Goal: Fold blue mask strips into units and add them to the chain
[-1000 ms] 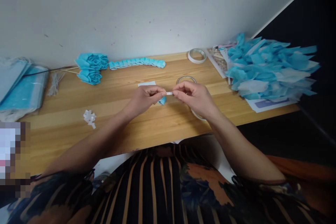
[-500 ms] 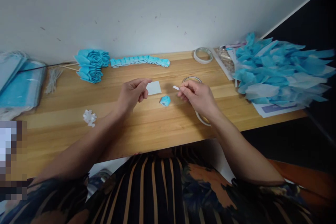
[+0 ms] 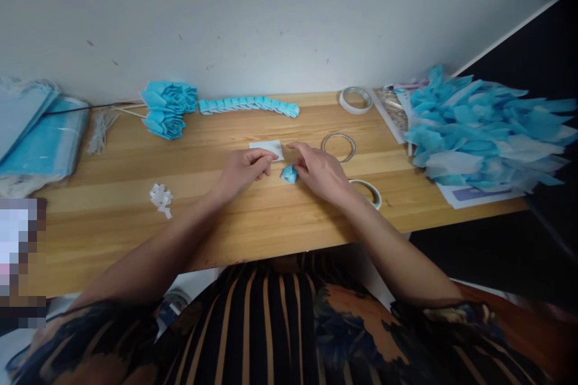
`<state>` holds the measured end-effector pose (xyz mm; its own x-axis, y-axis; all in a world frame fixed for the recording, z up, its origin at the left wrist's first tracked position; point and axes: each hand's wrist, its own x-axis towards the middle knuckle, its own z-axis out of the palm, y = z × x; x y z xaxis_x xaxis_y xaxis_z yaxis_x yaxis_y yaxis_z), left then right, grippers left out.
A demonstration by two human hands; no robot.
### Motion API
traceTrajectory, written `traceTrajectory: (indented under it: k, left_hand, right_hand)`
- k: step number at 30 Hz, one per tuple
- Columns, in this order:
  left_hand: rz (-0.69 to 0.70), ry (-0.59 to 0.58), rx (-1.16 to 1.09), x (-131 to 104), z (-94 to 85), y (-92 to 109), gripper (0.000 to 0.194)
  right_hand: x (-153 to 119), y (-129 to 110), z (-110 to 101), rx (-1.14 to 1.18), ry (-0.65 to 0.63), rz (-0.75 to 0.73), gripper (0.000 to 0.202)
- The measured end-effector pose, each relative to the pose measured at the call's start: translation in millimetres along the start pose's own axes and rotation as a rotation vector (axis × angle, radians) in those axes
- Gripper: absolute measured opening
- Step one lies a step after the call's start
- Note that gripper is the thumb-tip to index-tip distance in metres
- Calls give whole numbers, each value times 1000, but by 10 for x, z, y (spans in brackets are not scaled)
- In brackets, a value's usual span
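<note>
1. My right hand (image 3: 321, 173) is reaching over the table (image 3: 253, 228), its thumb side touching the small blue folded piece (image 3: 288, 175); I'm not managing to tell whether my fingers are closing on it.
2. The piece is lying between my hands, just beside the white card (image 3: 265, 145) and on its near side.
3. My left hand (image 3: 246, 171) is pressing thumb and forefinger together over the card's near edge; I'm not seeing whether anything thin is caught between them.
4. The piece is looking light, soft and papery, so I'm judging it likelier to crush than slip; its folded sides are offering the best place for a gentle pinch.
5. The table's front edge is running well apart from it. A tape roll (image 3: 379, 195) is sitting beside my right forearm and a thin ring (image 3: 354, 147) beyond that hand, so bare wood toward the white scraps (image 3: 161, 197) is giving more room.
</note>
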<state>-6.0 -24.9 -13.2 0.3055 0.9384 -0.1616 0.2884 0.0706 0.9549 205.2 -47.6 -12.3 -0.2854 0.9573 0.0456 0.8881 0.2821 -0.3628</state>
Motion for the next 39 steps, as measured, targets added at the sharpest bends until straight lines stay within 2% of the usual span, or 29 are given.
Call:
traceTrajectory:
  k: [3, 6, 9, 11, 14, 17, 21, 28, 33, 39]
  left_hand:
    - [37, 0, 81, -23, 13, -9, 29]
    - [59, -33, 61, -37, 25, -13, 36]
    - [-4, -140, -120, -36, 49, -19, 47]
    - [-85, -226, -263, -36, 63, -19, 47]
    - [-155, -285, -342, -43, 67, -5, 35]
    - [-156, -252, -318, -52, 54, 22, 23]
    - [-164, -244, -264, -55, 49, 46, 16]
    - [-153, -285, -267, -55, 56, 20, 17]
    - [-170, -318, -267, -56, 65, 8, 16]
    - [-125, -364, -245, -51, 59, -11, 21]
  right_hand:
    - [-36, 36, -28, 103, 62, -39, 52]
    - [-90, 25, -144, 255, 137, -75, 54]
    - [-144, -31, -250, 333, 194, -88, 54]
    - [-171, -68, -270, 350, 216, -88, 53]
    - [-201, -93, -239, 414, 191, -83, 56]
    - [-222, -79, -216, 562, 155, -47, 58]
    - [-222, -55, -231, 672, 134, -46, 58]
    - [-170, -73, -154, 725, -9, -45, 57]
    - [-154, -78, -97, 743, -20, -27, 55]
    - [-134, -73, -67, 742, -19, 0, 60]
